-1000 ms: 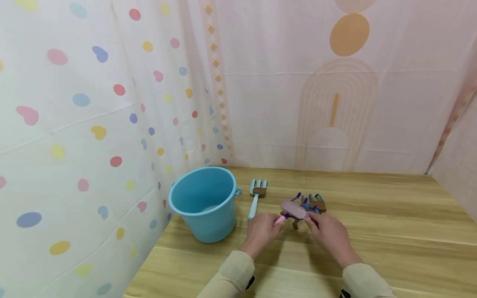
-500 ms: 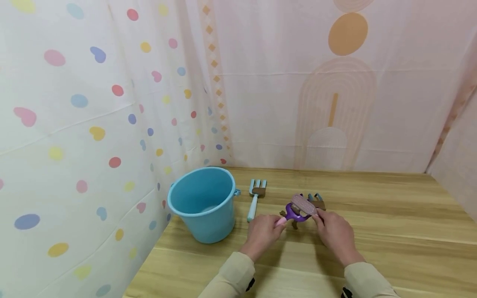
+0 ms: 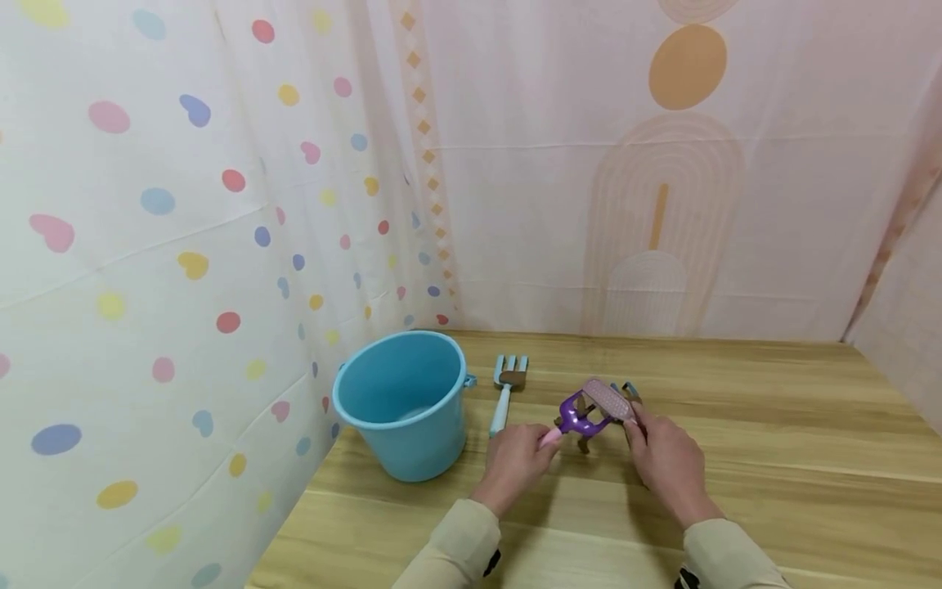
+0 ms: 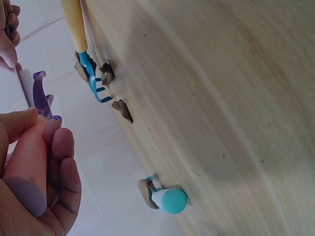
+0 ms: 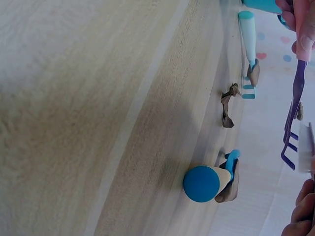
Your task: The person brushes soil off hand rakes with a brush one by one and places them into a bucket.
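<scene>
My left hand grips the pink handle of a purple hand rake, its tines pointing right, above the table. A brush with a pinkish, textured back is held by my right hand; it lies over the rake's tines. Pale bristles show beside the tines in the right wrist view. A brown scrap clings to the rake head. Below, brown crumpled pieces lie on the table near a blue hand rake with a yellowish handle, which also has brown matter on its head.
A light blue bucket stands on the wooden table to the left. Between bucket and hands lies a light blue garden fork with a brown piece on its head. Patterned curtains hang along the back and left.
My right hand has moved the brush rightward along the purple rake, from its neck to its tine ends, so more of the rake head shows. My left hand stays nearly in place.
</scene>
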A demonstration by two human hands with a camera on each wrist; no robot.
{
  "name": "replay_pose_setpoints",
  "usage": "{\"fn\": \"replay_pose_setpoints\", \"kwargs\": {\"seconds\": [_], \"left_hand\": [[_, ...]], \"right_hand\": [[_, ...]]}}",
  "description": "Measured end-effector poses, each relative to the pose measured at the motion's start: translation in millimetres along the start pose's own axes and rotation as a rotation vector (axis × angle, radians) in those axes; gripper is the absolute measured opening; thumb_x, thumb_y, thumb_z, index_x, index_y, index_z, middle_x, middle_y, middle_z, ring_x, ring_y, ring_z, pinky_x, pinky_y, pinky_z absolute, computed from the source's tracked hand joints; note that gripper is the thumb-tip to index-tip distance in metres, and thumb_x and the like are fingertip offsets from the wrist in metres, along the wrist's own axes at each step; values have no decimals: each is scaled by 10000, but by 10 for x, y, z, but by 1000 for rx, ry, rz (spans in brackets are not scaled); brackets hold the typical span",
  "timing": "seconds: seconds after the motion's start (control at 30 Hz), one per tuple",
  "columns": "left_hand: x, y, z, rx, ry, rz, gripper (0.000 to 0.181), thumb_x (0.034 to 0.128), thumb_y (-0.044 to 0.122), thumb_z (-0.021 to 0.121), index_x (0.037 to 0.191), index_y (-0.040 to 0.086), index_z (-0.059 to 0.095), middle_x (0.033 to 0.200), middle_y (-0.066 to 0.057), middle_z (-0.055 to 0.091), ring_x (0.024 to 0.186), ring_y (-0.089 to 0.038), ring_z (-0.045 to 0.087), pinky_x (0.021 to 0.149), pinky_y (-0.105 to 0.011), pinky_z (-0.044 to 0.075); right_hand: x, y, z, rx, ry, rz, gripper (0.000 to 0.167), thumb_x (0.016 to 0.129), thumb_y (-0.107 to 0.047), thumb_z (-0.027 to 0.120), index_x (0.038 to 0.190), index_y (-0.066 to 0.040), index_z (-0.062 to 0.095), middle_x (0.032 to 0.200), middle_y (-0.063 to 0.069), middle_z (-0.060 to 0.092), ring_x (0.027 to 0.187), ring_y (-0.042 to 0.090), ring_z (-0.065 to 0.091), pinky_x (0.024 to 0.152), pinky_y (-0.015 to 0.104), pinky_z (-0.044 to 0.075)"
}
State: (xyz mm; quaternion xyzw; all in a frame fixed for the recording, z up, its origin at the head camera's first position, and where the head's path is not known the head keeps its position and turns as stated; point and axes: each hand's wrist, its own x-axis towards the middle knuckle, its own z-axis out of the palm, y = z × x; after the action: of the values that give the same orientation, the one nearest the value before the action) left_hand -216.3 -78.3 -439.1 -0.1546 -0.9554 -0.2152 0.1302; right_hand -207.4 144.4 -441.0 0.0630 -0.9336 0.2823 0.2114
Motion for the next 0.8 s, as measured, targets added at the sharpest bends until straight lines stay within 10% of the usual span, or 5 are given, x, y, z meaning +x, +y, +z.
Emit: {"fn": "replay_pose_setpoints", "kwargs": {"seconds": [0.2, 0.33, 0.8], "left_hand": [[2, -8, -3, 15, -1, 5, 175, 930, 301, 702, 907, 141, 770, 580, 115, 536, 480, -36, 434, 473, -226, 358], [-1, 0, 0, 40, 1, 27, 182, 933, 312, 696, 953, 152, 782, 610, 109, 573, 499, -30, 453, 493, -227, 381], [-23, 53, 8, 50, 2, 68, 156, 930, 326, 702, 942, 195, 786, 577, 132, 502, 518, -35, 432, 481, -222, 349]], "right_hand": [[-3, -31, 76, 24, 100, -130, 346, 927, -172, 690, 1240, -25, 673, 867, 187, 684, 680, 333, 632, 525, 484, 474], [-35, -64, 128, -30, 26, -196, 322, 931, -179, 690, 1223, -44, 691, 721, 78, 591, 546, 185, 475, 465, 362, 401], [-23, 28, 83, -108, 26, -78, 331, 946, -168, 664, 1245, -26, 670, 771, 151, 635, 538, 268, 545, 431, 400, 414]]}}
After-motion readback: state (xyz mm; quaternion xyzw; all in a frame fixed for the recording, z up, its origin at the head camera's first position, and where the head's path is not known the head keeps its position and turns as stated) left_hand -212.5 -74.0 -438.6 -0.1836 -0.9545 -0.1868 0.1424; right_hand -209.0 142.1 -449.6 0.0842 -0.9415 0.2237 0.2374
